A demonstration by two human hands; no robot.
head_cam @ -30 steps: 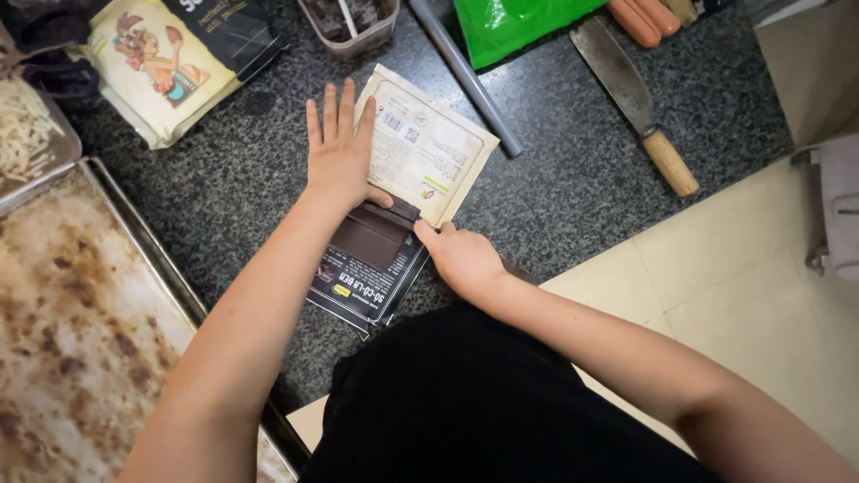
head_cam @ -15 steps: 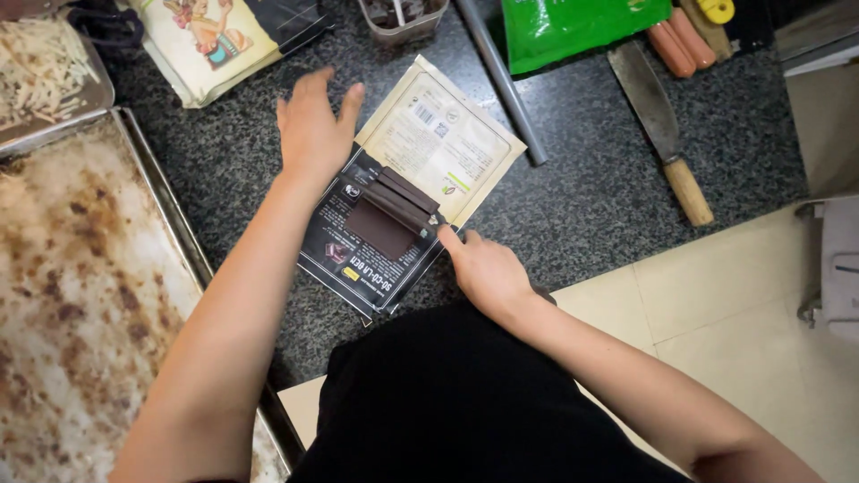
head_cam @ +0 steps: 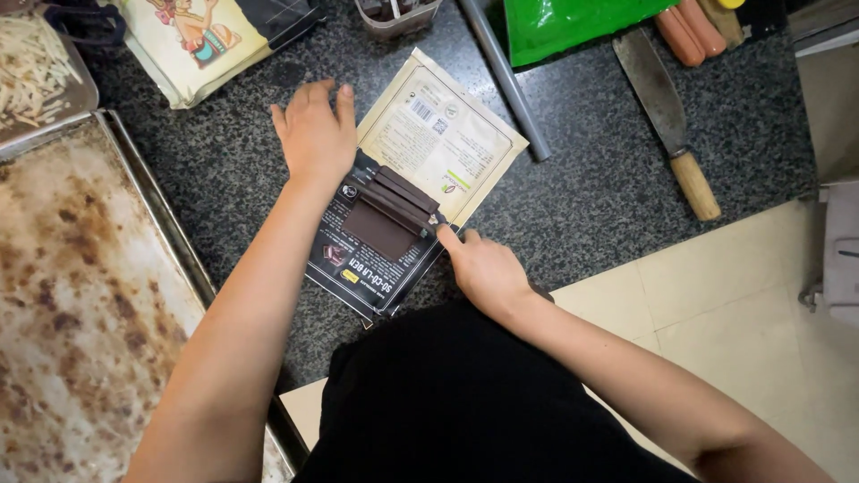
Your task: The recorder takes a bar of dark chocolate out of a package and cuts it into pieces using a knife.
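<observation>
A dark chocolate slab [head_cam: 380, 222], with two strips broken off along its far edge, lies on a black flattened wrapper box [head_cam: 358, 268] on the speckled dark countertop. A cream paper pouch [head_cam: 438, 134] lies just beyond it. My left hand [head_cam: 315, 136] rests palm down, fingers together, on the counter at the pouch's left corner. My right hand [head_cam: 483, 266] sits at the slab's right end, its index fingertip touching the ends of the strips. Neither hand holds anything.
A stained metal baking tray [head_cam: 80, 295] fills the left. A printed bag [head_cam: 201, 40] lies far left, a green bag [head_cam: 564, 22] far right. A cleaver with a wooden handle [head_cam: 671, 125] and sausages [head_cam: 689, 31] lie right. A metal rod [head_cam: 506, 80] crosses the counter.
My left hand slid off the pouch to its left corner. The chocolate slab with its split strips is uncovered, and my right hand drew back to its right end.
</observation>
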